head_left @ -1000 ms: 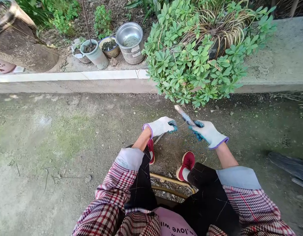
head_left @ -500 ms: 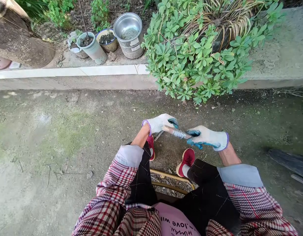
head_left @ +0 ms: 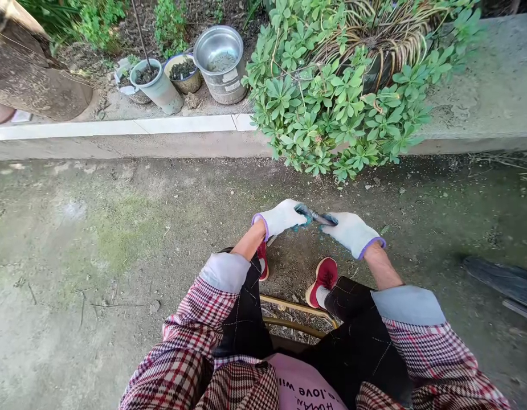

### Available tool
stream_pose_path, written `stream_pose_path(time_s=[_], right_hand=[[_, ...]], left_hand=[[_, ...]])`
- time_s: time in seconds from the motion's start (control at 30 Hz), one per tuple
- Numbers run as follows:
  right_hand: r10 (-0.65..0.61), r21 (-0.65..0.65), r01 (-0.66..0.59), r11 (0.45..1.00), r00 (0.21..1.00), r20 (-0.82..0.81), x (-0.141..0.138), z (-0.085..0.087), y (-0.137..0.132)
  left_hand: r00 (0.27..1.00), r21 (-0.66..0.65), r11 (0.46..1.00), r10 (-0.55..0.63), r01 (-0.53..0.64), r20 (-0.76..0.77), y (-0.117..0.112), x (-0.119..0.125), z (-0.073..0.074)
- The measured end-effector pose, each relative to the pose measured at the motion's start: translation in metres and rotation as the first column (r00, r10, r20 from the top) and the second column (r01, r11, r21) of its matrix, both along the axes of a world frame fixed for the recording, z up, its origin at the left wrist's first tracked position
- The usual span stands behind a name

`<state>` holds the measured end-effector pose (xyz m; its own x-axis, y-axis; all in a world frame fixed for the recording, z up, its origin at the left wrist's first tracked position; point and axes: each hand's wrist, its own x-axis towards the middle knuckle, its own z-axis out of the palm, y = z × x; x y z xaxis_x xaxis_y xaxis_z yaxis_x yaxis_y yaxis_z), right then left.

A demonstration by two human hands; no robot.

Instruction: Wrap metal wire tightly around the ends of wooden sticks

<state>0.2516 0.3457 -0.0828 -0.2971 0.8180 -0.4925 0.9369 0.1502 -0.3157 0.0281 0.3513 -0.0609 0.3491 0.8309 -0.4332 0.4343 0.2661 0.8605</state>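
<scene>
"White knit gloves (head_left: 280, 218) with purple cuffs (head_left: 371, 246) cover both of the person's hands, and their fingers (head_left: 305, 210) are coated in teal."

"What is between them?"

"A slim grey-brown rod (head_left: 325, 219) with a silvery winding. It slants a little, held in the air above bare, mossy ground (head_left: 126, 228), in front of the knees."

"And how do the fingers stand?"

"The right hand (head_left: 351, 230) has its fingers closed on the rod, near one end. The left hand (head_left: 285, 218) has its fingers curled in around the wound end, hiding the tip. The two hands are near each other, with only a short stretch of rod showing between."

"Can you see exactly what the left fingertips pinch?"

"No, that part is too small and covered."

"What lies under them?"

"A pair of red shoes with pale soles (head_left: 326, 275), set apart, and behind them a gold-coloured metal frame (head_left: 295, 307) between the legs in black trousers (head_left: 366, 341)."

"And ahead?"

"A low concrete ledge with a white tiled edge (head_left: 182, 124). On it stand a dented silver metal pot (head_left: 224, 82), a yellowish bowl with a blue rim (head_left: 188, 81) holding dark soil, and a pale green tapered pot (head_left: 160, 91) with a thin stem upright in it. To their right, a bushy green plant (head_left: 331, 114) spills over the ledge, just beyond the hands."
</scene>
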Motion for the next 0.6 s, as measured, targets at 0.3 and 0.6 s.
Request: stream_pose_path(time_s=[0.3, 0.6], right_hand=[[-0.179, 0.078, 0.183, 0.980, 0.982, -0.052, -0.003, 0.014, 0.001], [-0.230, 0.100, 0.251, 0.963, 0.955, -0.190, -0.005, 0.023, -0.006]], left_hand=[[0.891, -0.310, 0.928, 0.309, -0.206, 0.334, 0.007, 0.004, 0.017], [0.947, 0.021, 1.000, 0.013, -0.021, 0.320, -0.001, -0.016, 0.029]])
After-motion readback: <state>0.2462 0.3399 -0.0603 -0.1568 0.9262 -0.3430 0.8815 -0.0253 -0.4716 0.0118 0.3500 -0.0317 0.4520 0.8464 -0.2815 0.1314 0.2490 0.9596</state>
